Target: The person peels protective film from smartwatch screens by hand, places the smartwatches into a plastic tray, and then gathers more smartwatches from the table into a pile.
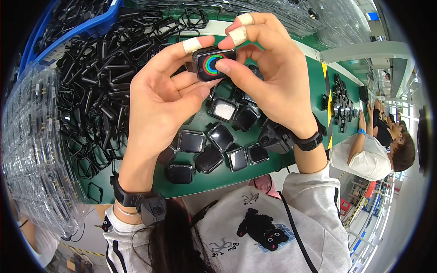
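Between both hands, above the green table, is a black smartwatch body (210, 65) with coloured rings on its face. My left hand (166, 91) grips its left side, the index fingertip at the top edge. My right hand (273, 75) closes on its right side, thumb across the face and fingers behind and above. White tape wraps several fingertips. Below the hands lie several square watch bodies (191, 141) with dark glossy faces, some under clear film. One watch body (223, 109) reflects bright light.
A heap of black rectangular frames (102, 86) covers the table's left. Clear plastic trays (36, 154) are stacked at the left edge, with a blue bin (86, 27) behind. More clear trays (318, 22) stand at the back. Farther right, co-workers (378, 150) sit beside black parts (343, 107).
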Demonstrator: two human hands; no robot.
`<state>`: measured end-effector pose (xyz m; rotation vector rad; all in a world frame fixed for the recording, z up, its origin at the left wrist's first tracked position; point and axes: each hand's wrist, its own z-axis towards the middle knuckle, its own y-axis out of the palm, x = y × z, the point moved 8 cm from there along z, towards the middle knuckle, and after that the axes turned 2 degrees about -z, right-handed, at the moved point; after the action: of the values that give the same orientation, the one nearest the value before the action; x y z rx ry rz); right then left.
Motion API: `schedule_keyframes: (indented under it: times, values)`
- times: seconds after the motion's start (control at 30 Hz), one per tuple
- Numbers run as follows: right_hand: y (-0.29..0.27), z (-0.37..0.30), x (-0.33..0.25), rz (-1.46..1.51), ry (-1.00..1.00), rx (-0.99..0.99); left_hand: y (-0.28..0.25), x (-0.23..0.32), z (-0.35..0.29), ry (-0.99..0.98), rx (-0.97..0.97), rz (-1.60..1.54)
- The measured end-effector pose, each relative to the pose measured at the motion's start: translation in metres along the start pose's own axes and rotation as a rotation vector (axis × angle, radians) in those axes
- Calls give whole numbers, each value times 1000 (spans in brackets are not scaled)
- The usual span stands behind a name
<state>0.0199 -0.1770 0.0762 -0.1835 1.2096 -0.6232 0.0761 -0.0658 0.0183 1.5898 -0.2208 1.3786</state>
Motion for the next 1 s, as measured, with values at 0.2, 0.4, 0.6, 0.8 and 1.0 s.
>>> schedule_keyframes:
  times: [0.2,0.4,0.6,0.8,1.0]
  values:
    - [-3,1,-5,34,-57,-31,-1,0,-1,2,13,-29]
    - [-1,9,-21,127,-959,-160,3,1,-1,-26,-9,-74]
    - [0,12,-22,181,-860,-189,5,4,-1,-9,-33,-57]
    - [1,13,-23,226,-888,-189,5,6,-2,6,-29,-56]
    - [-1,13,-23,221,-889,-176,5,7,-2,18,-16,-57]
